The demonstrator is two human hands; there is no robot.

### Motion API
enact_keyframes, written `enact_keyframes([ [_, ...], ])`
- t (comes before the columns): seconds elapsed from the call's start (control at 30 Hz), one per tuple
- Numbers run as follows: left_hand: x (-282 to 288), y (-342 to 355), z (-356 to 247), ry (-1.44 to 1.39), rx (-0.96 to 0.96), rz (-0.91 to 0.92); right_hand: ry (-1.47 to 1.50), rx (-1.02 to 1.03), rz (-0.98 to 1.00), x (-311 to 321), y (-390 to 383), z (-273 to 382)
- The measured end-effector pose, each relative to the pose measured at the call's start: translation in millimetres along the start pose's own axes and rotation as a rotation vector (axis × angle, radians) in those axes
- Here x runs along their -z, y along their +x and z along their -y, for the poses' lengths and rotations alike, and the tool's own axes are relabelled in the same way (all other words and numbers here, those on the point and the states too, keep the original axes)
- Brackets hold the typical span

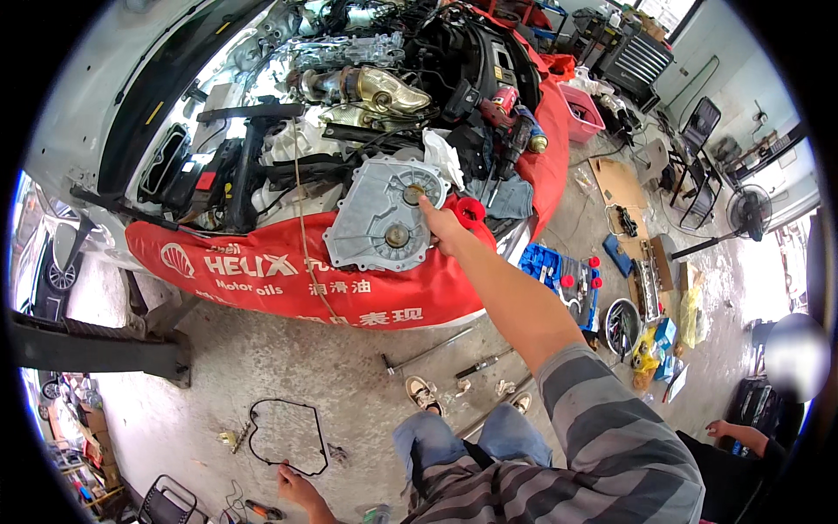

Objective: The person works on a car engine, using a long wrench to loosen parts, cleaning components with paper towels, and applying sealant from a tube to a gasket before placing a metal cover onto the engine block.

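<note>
My right hand (pixel 437 222) grips the right side of a silver cast metal cover (pixel 371 229), with its thumb near a round boss. The cover rests over the front of the open engine bay, on a red fender cover (pixel 192 244). At lower left, my left hand (pixel 295 483) is closed at the lower edge of a thin black gasket (pixel 325 450), a loop that appears against the concrete floor. A white cloth (pixel 443 157) lies just behind the metal cover.
Power tools (pixel 515 144) and a red ring-shaped item (pixel 470 212) sit right of the cover. A blue tool case (pixel 541 266), metal bowl (pixel 622 330) and rods lie on the floor. A black lift arm (pixel 96 349) crosses the left. Another person's hand (pixel 729 430) shows lower right.
</note>
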State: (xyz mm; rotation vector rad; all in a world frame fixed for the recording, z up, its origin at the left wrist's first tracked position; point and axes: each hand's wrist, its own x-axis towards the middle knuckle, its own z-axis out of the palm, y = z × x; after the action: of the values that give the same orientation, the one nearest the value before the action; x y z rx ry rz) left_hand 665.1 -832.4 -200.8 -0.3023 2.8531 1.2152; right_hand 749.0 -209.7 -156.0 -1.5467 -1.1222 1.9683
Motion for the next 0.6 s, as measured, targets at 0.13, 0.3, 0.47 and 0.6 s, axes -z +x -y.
enact_keyframes([
  [0.13,4,0,-4,-0.023,-0.042,0.035,-0.054,0.021,0.017,-5,8,-4],
  [0.3,-1,-25,-60,-0.031,-0.095,0.034,-0.181,0.14,-0.045,9,-1,-1],
  [0.47,-20,-12,-35,0.07,-0.143,0.075,-0.493,0.79,-0.314,60,-58,-37],
  [0.6,6,-4,-103,0.677,-0.839,-0.173,-0.401,0.546,0.077,129,-181,-86],
])
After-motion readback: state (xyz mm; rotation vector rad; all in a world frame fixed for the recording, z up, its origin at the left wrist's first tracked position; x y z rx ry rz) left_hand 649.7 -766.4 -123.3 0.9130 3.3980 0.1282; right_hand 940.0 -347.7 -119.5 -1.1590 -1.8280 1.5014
